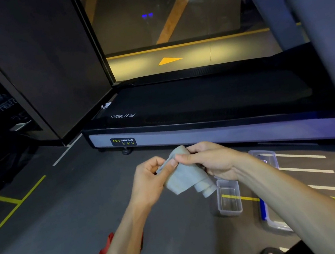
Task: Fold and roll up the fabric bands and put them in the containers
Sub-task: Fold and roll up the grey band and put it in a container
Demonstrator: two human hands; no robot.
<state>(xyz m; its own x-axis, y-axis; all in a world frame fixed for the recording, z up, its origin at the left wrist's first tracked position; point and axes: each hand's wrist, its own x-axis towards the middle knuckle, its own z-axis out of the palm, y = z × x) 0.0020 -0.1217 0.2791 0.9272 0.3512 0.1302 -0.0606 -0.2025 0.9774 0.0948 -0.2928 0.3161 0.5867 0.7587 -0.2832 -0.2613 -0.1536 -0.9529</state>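
- The grey fabric band (183,176) sits at centre frame, held in the air between both hands, its rolled end hanging toward the lower right.
- The left hand (151,179) pinches the band's upper left edge, fingers curled.
- The right hand (210,160) grips its top from the right.
- A clear container (228,197) stands on the floor just below the band; another container (263,158) lies behind the right wrist.
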